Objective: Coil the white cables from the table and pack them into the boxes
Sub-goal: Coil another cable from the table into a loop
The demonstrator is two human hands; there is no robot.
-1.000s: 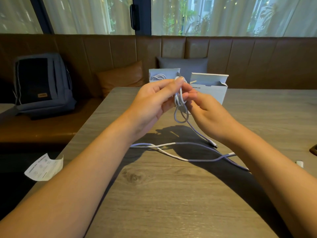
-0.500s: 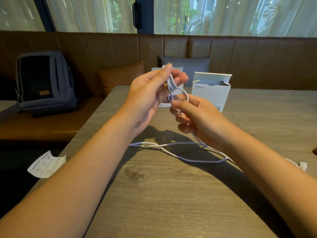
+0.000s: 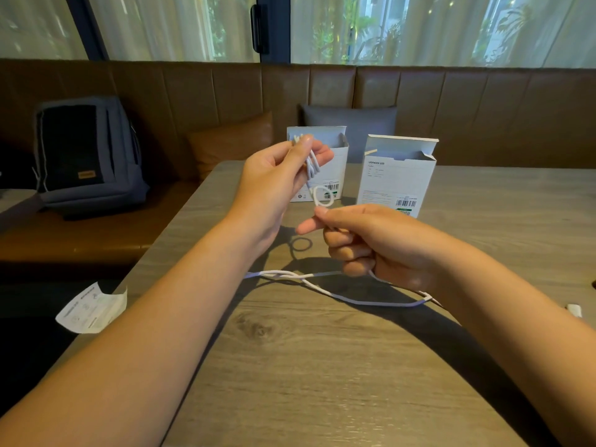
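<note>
The left hand (image 3: 274, 175) is raised above the surface (image 3: 322, 366), its fingers curled and its thumb pressed against the forefinger, pinching a small bundle of gathered turns of the white cable (image 3: 311, 164). The turns stand up past the thumb tip and hang down between the fingers. Below that bundle the cable forms one small round loop (image 3: 323, 196), which hangs in the air between the two hands and casts a ring-shaped shadow on the wood. The right hand (image 3: 371, 243) sits lower and just to the right, closed into a loose fist around the same cable: thumb and forefinger pinch the strand right under the loop, and the other fingers are curled over it. The cable leaves the bottom of this fist and trails onto the surface, where its slack (image 3: 338, 293) lies in a long crossed run under both forearms. A small white end piece (image 3: 574, 310) shows at the right edge; whether it belongs to this cable cannot be told. Behind the hands two white boxes stand upright with their top flaps open, the left box (image 3: 335, 162) partly hidden by the left hand, the right box (image 3: 398, 179) well clear of it.
</note>
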